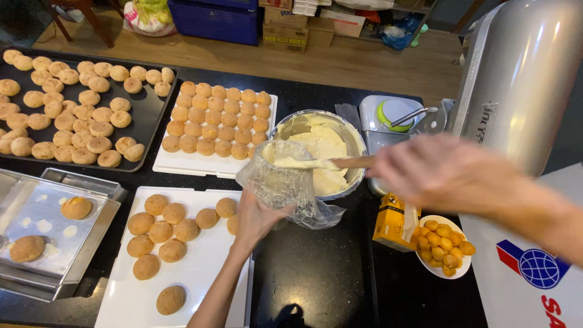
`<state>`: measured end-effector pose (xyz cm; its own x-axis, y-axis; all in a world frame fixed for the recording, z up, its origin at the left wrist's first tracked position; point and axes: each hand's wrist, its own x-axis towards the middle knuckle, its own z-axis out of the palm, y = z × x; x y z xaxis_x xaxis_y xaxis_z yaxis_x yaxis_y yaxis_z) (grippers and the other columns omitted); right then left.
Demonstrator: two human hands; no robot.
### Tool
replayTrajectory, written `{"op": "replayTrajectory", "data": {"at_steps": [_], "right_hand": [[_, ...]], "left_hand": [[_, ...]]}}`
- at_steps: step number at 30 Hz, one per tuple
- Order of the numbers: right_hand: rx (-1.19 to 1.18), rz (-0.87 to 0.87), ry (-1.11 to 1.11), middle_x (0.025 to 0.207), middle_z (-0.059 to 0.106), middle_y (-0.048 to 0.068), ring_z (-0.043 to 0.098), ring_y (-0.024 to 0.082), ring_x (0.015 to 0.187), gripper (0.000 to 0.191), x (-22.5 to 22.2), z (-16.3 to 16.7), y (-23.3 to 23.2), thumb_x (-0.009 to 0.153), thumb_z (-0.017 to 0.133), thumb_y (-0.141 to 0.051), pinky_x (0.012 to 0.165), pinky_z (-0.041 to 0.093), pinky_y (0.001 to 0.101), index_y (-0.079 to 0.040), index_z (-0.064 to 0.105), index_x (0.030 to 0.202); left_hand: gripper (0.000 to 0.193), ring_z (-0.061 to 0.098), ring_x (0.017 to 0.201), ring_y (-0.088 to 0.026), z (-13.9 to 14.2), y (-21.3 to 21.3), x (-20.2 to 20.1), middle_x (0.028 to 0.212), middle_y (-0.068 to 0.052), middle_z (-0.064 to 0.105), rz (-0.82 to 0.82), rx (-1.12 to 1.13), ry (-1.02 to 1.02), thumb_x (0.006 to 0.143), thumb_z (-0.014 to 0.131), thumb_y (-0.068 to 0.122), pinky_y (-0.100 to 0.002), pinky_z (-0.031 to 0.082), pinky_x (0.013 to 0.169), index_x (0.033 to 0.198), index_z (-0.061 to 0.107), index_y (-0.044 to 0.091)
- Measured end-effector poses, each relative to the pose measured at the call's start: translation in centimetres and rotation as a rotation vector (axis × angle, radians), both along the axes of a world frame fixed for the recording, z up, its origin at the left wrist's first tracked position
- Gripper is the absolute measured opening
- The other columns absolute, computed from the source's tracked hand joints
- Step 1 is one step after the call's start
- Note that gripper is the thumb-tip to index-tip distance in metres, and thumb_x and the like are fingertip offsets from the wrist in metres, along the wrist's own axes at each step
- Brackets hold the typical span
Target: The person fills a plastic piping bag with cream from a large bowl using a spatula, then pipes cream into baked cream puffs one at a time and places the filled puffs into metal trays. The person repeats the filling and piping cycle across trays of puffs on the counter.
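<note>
My left hand (pixel 258 215) grips a clear plastic piping bag (pixel 282 179) from below, its mouth held open. My right hand (pixel 440 170), blurred, holds the wooden handle of a spatula (pixel 316 163) whose cream-coated blade reaches into the bag's opening. Just behind the bag stands a metal mixing bowl (pixel 352 130) with pale cream in it. Beside my left hand lies a white tray (pixel 206 267) of round brown buns.
A black tray (pixel 149 109) full of buns lies far left, a white tray (pixel 182 164) of golden buns behind. Stacked metal pans (pixel 91 243) hold two buns at left. A yellow carton (pixel 388 222), a small plate (pixel 464 267) of yellow balls and a silver stand mixer (pixel 522 73) are at right.
</note>
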<state>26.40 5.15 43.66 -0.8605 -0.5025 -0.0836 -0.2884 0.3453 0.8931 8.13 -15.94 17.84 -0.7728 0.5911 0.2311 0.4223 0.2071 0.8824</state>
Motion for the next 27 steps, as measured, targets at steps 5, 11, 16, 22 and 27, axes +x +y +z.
{"op": "replayTrajectory", "data": {"at_steps": [5, 11, 16, 22, 27], "right_hand": [[-0.498, -0.527, 0.083, 0.065, 0.064, -0.005, 0.06, 0.011, 0.055, 0.04, 2.8, 2.9, 6.0, 0.097, 0.056, -0.056, 0.047, 0.046, 0.0256, -0.021, 0.075, 0.093], [-0.657, -1.086, 0.057, 0.068, 0.071, 0.006, 0.071, 0.027, 0.062, 0.053, 0.6, -6.4, 9.8, 0.096, 0.054, -0.066, 0.055, 0.057, 0.0429, -0.019, 0.08, 0.091], [-0.807, -1.034, -0.076, 0.081, 0.073, 0.019, 0.074, 0.036, 0.075, 0.064, -1.5, -18.5, 10.8, 0.087, 0.062, -0.067, 0.064, 0.061, 0.0475, -0.005, 0.077, 0.084], [-1.297, -1.314, -0.288, 0.069, 0.076, 0.012, 0.075, 0.026, 0.061, 0.045, -0.2, -23.9, 14.8, 0.092, 0.061, -0.052, 0.069, 0.061, 0.0429, -0.013, 0.082, 0.091], [-1.591, -1.345, -0.176, 0.058, 0.07, 0.009, 0.066, 0.016, 0.05, 0.05, 0.5, -28.1, 13.5, 0.094, 0.065, -0.052, 0.054, 0.053, 0.0344, -0.006, 0.083, 0.085]], "left_hand": [[0.078, 0.068, 0.115, -0.029, -0.1, -1.9, -1.4, 0.124, -0.018, 0.07, -0.008, 0.084, -0.134, 0.065, 0.092, 0.033, -0.04, 0.053, 0.101, 0.128, 0.06, -0.002], [0.07, 0.074, 0.106, -0.024, -0.4, -3.5, -2.4, 0.114, -0.014, 0.076, -0.055, 0.08, -0.136, 0.063, 0.091, 0.026, -0.036, 0.056, 0.095, 0.122, 0.065, -0.001], [0.07, 0.074, 0.106, -0.024, -1.1, -4.5, -2.4, 0.114, -0.014, 0.076, -0.123, 0.007, -0.214, 0.061, 0.09, 0.025, -0.036, 0.057, 0.095, 0.121, 0.065, -0.001], [0.09, 0.065, 0.115, -0.027, -2.6, -5.2, -2.7, 0.124, -0.016, 0.067, -0.108, 0.002, -0.187, 0.054, 0.094, 0.025, -0.039, 0.05, 0.101, 0.13, 0.055, -0.002], [0.082, 0.069, 0.115, -0.026, -3.3, -5.0, -2.1, 0.122, -0.014, 0.072, -0.176, 0.024, -0.283, 0.055, 0.092, 0.023, -0.037, 0.053, 0.101, 0.127, 0.062, 0.0]]}}
